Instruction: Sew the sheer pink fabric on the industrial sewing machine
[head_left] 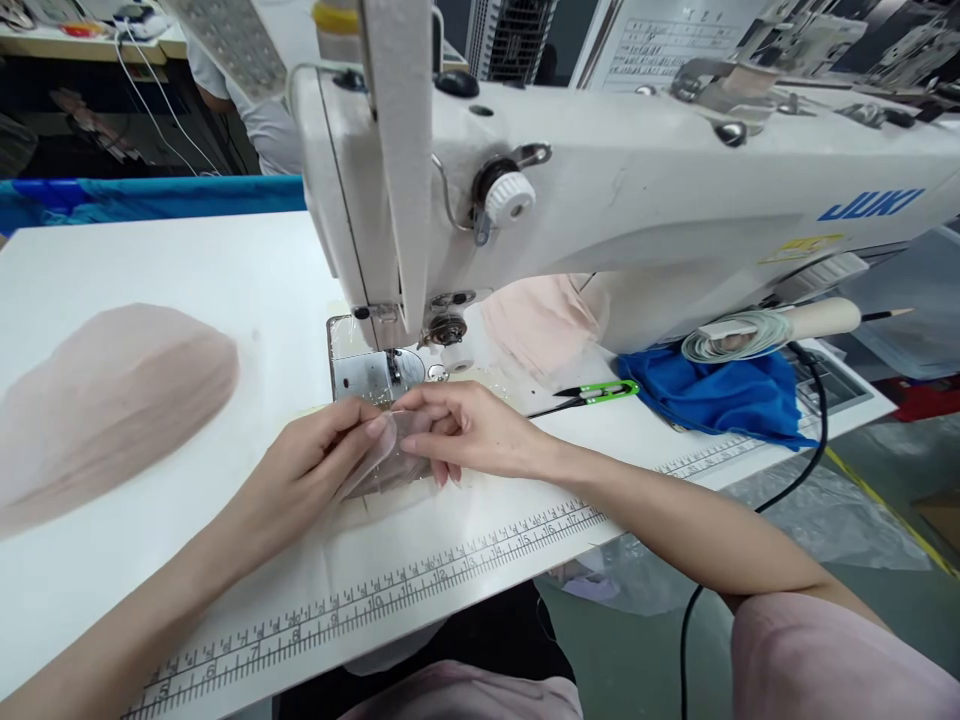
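Left fingers [354, 412] and right fingers [427, 398] pinch sheer, limp fabric [386, 468] just before metal needle plate [358, 374]; ruled desk [277, 270] edge near; smooth white room leftward, gauzy rounded panel [150, 375] well apart

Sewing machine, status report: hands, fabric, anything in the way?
Left hand and right hand: both pinching sheer fabric. Fabric: just in front of the presser foot. Closest clutter: green snips near the right hand; blue cloth farther right.
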